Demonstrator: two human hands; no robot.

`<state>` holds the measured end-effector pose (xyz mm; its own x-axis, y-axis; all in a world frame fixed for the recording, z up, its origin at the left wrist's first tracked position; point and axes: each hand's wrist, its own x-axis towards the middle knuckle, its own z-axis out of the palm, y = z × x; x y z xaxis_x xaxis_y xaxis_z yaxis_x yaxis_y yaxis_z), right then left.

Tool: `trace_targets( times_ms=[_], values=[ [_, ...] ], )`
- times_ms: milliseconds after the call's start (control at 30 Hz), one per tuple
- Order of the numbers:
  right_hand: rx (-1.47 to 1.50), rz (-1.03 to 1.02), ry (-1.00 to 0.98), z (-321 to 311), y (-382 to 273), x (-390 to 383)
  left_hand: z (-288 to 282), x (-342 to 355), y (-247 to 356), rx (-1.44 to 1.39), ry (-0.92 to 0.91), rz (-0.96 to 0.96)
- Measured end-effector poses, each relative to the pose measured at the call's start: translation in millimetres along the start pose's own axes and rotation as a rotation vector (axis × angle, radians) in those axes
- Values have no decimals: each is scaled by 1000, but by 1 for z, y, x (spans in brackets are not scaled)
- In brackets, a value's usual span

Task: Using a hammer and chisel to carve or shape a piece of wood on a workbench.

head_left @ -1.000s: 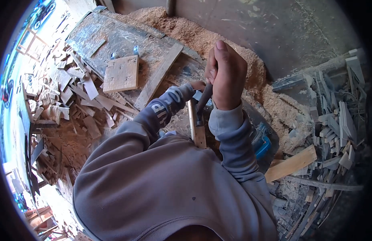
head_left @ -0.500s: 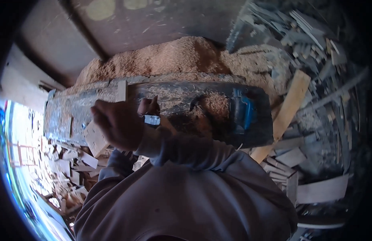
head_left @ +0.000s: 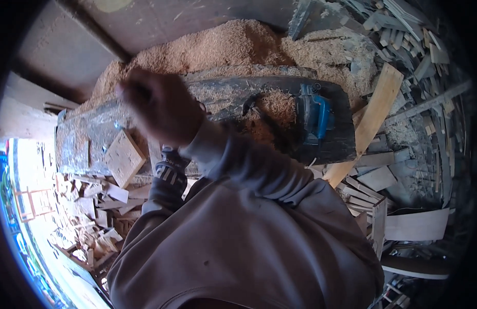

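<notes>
My right hand (head_left: pixel 161 108) is raised over the left half of the dark workbench (head_left: pixel 333 141), its fingers curled closed and smeared by motion. Whatever it grips, if anything, is hidden. Beneath the right forearm, my left sleeve (head_left: pixel 169 167) reaches toward the bench, and my left hand is almost wholly covered. A narrow piece of wood (head_left: pixel 155 152) shows beside that sleeve. Left of it, a pale square board (head_left: pixel 124 158) lies tilted over the bench's near edge. A blue power tool (head_left: pixel 315 113), looking like an electric planer, rests on the right end.
A heap of wood shavings (head_left: pixel 212 46) lies behind the bench. At the right, a long plank (head_left: pixel 377 110) leans beside stacked offcuts (head_left: pixel 398 38). Wood scraps (head_left: pixel 102 206) cover the floor at the near left. Shavings (head_left: pixel 279 108) also lie near the blue tool.
My right hand has moved up and away from me. The view has shifted, so the bench sits higher. The left fingers and a shiny metallic item beside them, visible earlier, are now mostly covered.
</notes>
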<state>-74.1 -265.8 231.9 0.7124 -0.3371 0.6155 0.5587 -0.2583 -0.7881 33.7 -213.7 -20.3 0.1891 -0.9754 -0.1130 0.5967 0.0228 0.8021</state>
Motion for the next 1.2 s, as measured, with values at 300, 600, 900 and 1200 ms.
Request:
trace_targets(
  times_ms=[300,600,900,1200],
  values=[
    [89,254,-311,-50,40,31,55,-8,13,525,683,561],
    [-1052,463,-160,-221,242,-145,127,-4,65,321,366,548],
    [-1039,760,-363,-222,226,-246,84,14,83,-218,463,462],
    [-407,1065,156,-201,184,-194,67,27,92,-292,600,361]
  ],
)
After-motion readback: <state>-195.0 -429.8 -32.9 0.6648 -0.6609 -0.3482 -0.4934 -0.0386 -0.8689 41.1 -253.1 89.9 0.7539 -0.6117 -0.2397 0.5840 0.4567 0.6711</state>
